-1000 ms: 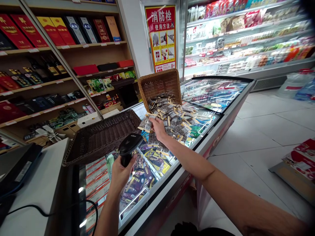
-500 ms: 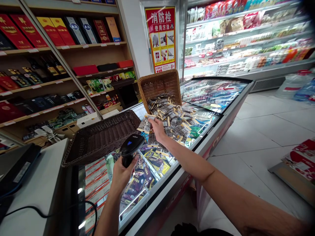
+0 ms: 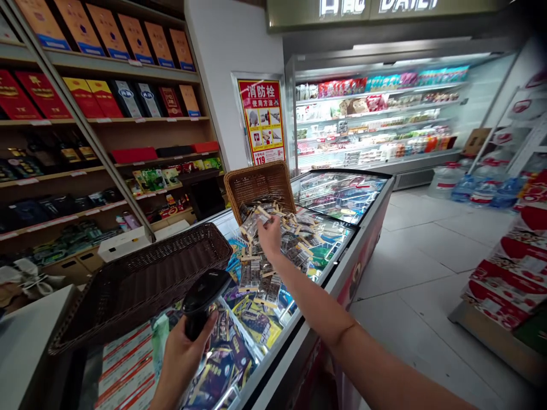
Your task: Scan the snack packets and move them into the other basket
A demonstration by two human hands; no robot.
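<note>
My left hand [image 3: 188, 344] is wrapped round the handle of a black barcode scanner [image 3: 207, 290], held over the glass top of the chest freezer. Farther off, my right hand [image 3: 270, 236] pinches a small clear snack packet [image 3: 255, 223] with a cream edge. Many like it lie in a loose pile of packets [image 3: 297, 250] beneath and around that hand. The pile spills from a light brown wicker basket [image 3: 260, 179] tipped on its side toward me. Left of the pile rests a dark brown wicker basket [image 3: 158, 267] with nothing in it.
The chest freezer [image 3: 342, 267] runs away from me, with bagged goods under its glass. Shelves of boxes [image 3: 128, 102] stand at the left. A white counter [image 3: 34, 324] is near left. Stacked red cartons [image 3: 508, 273] and water bottles [image 3: 482, 182] stand on the right.
The view has tilted up and swung a little. My right hand and its packet have shifted toward the tipped basket, and the scanner sits lower and farther left in view.
</note>
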